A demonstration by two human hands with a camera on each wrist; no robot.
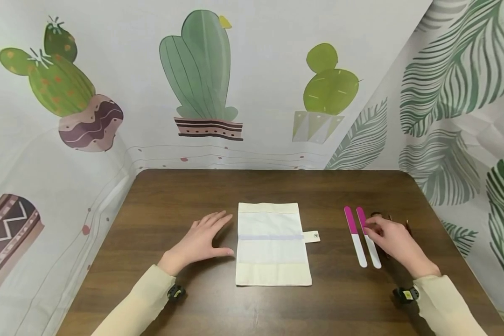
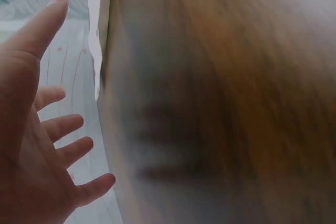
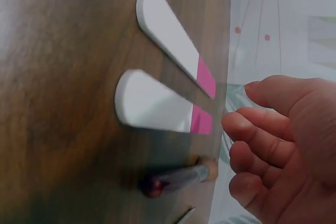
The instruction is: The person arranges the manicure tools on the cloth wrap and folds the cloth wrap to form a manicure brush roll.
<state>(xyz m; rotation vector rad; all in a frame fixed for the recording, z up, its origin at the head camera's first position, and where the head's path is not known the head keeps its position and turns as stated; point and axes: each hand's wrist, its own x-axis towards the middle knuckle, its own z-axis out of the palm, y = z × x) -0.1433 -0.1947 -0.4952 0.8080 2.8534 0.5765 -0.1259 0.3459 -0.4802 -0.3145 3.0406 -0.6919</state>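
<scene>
A cream fabric case [image 1: 270, 245] lies unfolded and flat, its snap tab [image 1: 311, 236] pointing right. My left hand [image 1: 197, 240] is just left of it, fingers spread and thumb tip close to the case's edge. Two pink-and-white nail files [image 3: 157, 103] lie side by side on the table. Over the pink part of the right-hand file hovers my right hand [image 1: 392, 238], its fingers loosely bent and nothing between thumb and forefinger. A brush with a dark handle [image 3: 176, 179] lies beside the files, mostly hidden behind that hand in the head view.
The brown wooden table [image 1: 185, 196] ends at a fabric backdrop [image 1: 260, 93] printed with cacti and leaves. A thin metal piece [image 3: 186, 215] lies beyond the brush, cut off by the frame in the right wrist view.
</scene>
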